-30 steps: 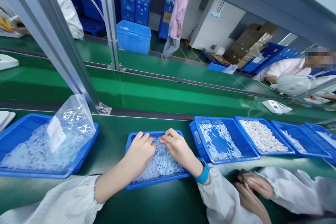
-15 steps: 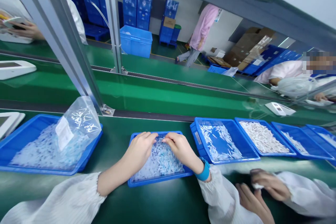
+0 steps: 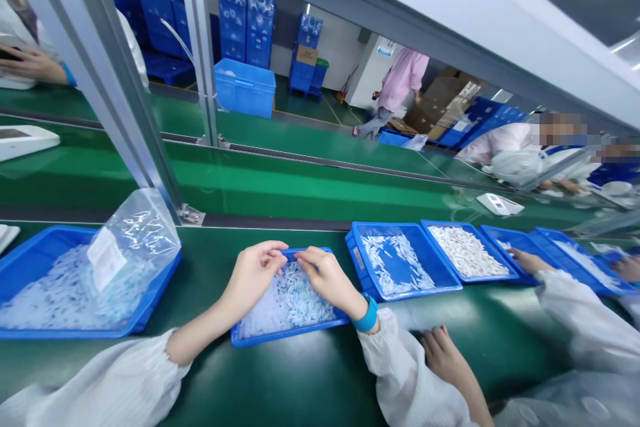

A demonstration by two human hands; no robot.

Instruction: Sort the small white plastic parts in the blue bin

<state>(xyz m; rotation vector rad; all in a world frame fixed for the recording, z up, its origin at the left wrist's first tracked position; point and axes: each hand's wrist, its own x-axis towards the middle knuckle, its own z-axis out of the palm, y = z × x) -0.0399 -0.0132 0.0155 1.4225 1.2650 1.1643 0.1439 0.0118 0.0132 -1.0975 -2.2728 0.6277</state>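
My left hand (image 3: 256,275) is over the left side of a small blue tray (image 3: 285,333), its fingers curled in toward the thumb. Opposite it, my right hand (image 3: 327,279) leans in from the right, thumb and fingertips bent close together; a teal band circles that wrist. Anything between either hand's fingertips is too small to make out. Many small plastic pieces (image 3: 305,303), white, pale blue and some violet, fill the tray beneath both hands. The hands are close but apart.
At left, a larger blue tray (image 3: 150,313) holds similar pieces and a clear plastic bag (image 3: 143,233). More blue trays (image 3: 445,283) line the right side. A co-worker's hand (image 3: 530,260) reaches into one; another hand (image 3: 447,357) rests nearby. A metal post (image 3: 135,113) rises behind.
The view has shifted, so the trays appear further left. Both my hands stay over the small tray. A co-worker's hand has moved from the bench to a right-hand tray.
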